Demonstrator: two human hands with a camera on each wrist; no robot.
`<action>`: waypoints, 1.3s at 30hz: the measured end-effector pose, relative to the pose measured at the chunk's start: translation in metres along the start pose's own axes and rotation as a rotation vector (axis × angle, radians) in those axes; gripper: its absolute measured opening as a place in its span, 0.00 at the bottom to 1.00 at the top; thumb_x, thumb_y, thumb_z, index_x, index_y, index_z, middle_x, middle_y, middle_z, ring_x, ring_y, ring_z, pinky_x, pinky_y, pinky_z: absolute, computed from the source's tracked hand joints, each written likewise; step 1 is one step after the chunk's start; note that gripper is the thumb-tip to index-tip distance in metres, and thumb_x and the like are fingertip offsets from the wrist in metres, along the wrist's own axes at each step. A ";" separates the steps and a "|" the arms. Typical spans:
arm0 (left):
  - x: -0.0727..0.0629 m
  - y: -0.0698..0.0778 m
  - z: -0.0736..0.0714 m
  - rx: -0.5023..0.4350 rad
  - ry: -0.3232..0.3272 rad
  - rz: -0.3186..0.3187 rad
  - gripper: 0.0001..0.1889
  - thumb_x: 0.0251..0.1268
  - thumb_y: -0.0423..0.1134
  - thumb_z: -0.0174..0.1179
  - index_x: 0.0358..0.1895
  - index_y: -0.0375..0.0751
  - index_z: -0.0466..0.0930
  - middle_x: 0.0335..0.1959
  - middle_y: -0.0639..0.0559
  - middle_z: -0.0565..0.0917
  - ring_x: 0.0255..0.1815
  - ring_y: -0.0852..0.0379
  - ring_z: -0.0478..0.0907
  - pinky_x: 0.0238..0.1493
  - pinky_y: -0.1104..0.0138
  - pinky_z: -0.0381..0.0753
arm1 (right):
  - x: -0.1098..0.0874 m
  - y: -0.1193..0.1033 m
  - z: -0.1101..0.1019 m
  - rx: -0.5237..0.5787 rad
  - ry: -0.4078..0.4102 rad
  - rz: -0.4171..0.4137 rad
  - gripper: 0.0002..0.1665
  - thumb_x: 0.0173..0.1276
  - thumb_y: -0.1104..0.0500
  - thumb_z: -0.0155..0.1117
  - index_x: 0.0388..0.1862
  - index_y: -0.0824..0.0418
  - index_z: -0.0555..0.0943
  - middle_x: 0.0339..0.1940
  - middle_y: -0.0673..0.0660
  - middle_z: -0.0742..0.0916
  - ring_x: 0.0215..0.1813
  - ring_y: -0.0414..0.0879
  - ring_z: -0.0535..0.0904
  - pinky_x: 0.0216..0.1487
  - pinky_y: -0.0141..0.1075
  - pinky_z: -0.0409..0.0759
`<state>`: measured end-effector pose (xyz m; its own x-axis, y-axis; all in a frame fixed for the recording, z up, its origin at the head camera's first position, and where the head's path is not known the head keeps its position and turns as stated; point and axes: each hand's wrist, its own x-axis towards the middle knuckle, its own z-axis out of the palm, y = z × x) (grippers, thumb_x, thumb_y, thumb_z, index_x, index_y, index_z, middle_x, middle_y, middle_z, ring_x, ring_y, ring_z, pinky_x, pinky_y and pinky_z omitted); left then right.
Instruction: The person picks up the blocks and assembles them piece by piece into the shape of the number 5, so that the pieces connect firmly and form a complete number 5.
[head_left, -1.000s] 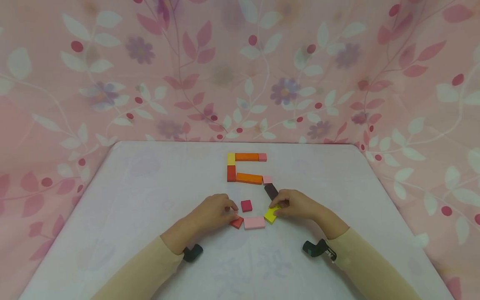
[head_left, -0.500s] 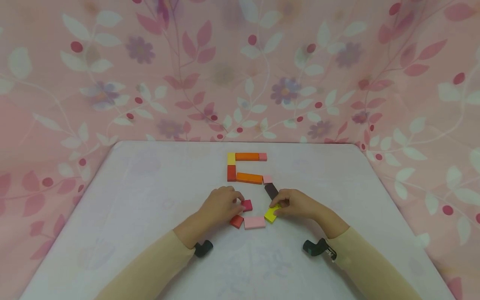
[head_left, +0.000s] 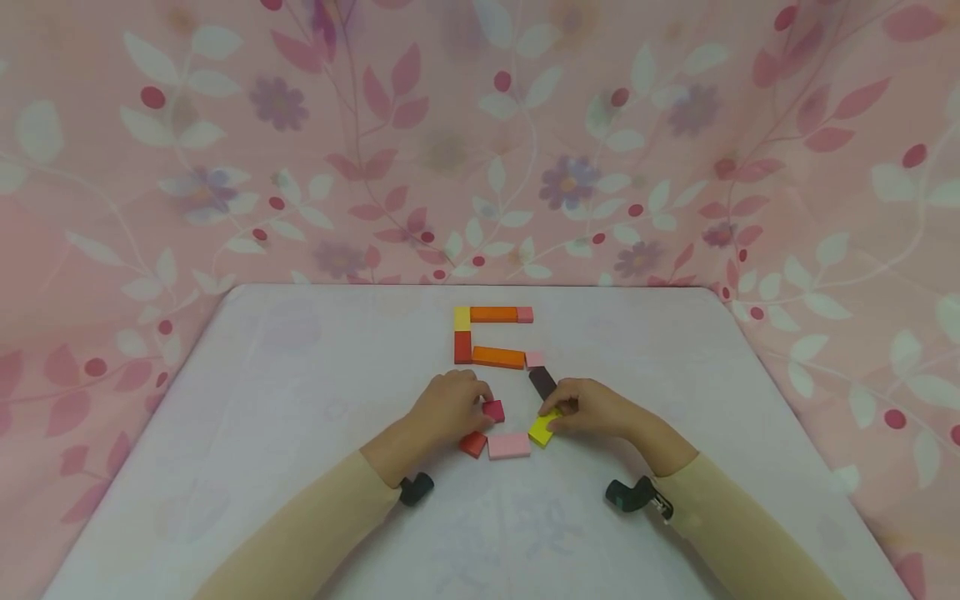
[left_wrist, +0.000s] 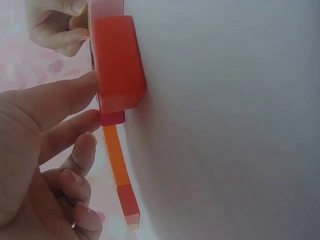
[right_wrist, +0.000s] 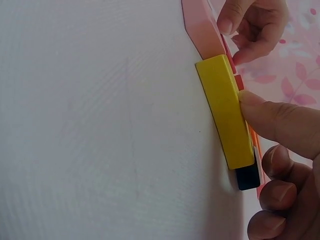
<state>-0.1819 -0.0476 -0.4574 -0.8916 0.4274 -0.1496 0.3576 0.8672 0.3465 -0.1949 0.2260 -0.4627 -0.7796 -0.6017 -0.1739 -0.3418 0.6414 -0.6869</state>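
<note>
My left hand [head_left: 452, 407] is at a small crimson square block [head_left: 494, 411], its thumb and index finger pinching the block's left part. Just below lies a red block [head_left: 473, 444], large in the left wrist view, where it partly hides the crimson one. A pale pink block [head_left: 509, 446] lies flat to its right. On the right side, my right hand [head_left: 592, 407] holds a yellow block [head_left: 543, 429] between thumb and index finger, one end by the pink block. A dark brown block [head_left: 542, 383] slants away from the yellow one's far end, partly behind the fingers.
Farther back, an orange block [head_left: 498, 357], a small pink block [head_left: 535, 359], a red block [head_left: 462, 347], a yellow block [head_left: 462, 318] and another orange block [head_left: 493, 314] form an angular line on the white-covered table [head_left: 300, 358]. A floral cloth [head_left: 450, 150] hangs behind.
My left hand has left the red block and moved up and right to the crimson block, now pinching it. The right hand stays on the yellow block.
</note>
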 end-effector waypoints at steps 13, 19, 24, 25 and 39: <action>-0.002 -0.008 -0.003 -0.018 -0.007 -0.022 0.17 0.56 0.53 0.73 0.48 0.53 0.87 0.33 0.60 0.76 0.40 0.59 0.72 0.45 0.62 0.74 | -0.001 0.003 0.000 0.001 0.003 -0.004 0.10 0.61 0.55 0.77 0.42 0.46 0.89 0.31 0.47 0.79 0.37 0.46 0.73 0.36 0.33 0.73; -0.010 -0.020 -0.007 0.002 0.010 -0.011 0.18 0.57 0.52 0.73 0.49 0.54 0.88 0.33 0.60 0.76 0.39 0.60 0.72 0.45 0.64 0.73 | -0.002 0.003 0.000 0.002 0.007 -0.021 0.10 0.61 0.56 0.76 0.42 0.46 0.89 0.31 0.47 0.79 0.37 0.46 0.73 0.36 0.32 0.73; -0.017 -0.030 -0.013 -0.029 -0.006 -0.024 0.16 0.59 0.50 0.72 0.50 0.55 0.89 0.33 0.61 0.76 0.39 0.59 0.72 0.45 0.63 0.73 | -0.001 0.003 0.000 0.010 0.000 -0.025 0.10 0.61 0.56 0.76 0.42 0.46 0.89 0.31 0.47 0.79 0.37 0.46 0.74 0.36 0.33 0.73; -0.019 -0.032 -0.014 -0.038 -0.014 -0.028 0.16 0.59 0.50 0.73 0.50 0.55 0.89 0.33 0.61 0.76 0.39 0.59 0.72 0.44 0.63 0.73 | -0.001 0.003 0.000 0.012 -0.001 -0.023 0.10 0.61 0.56 0.76 0.42 0.46 0.89 0.31 0.47 0.79 0.37 0.46 0.74 0.36 0.33 0.73; -0.026 -0.048 -0.026 -0.058 -0.119 -0.061 0.17 0.57 0.46 0.74 0.52 0.57 0.89 0.34 0.59 0.77 0.41 0.58 0.74 0.44 0.64 0.77 | -0.001 0.005 0.002 0.002 0.003 -0.007 0.10 0.62 0.55 0.76 0.43 0.46 0.89 0.31 0.47 0.79 0.36 0.44 0.73 0.35 0.32 0.73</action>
<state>-0.1833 -0.1069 -0.4457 -0.8705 0.4047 -0.2799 0.2840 0.8777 0.3860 -0.1954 0.2289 -0.4672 -0.7789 -0.6046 -0.1665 -0.3464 0.6361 -0.6894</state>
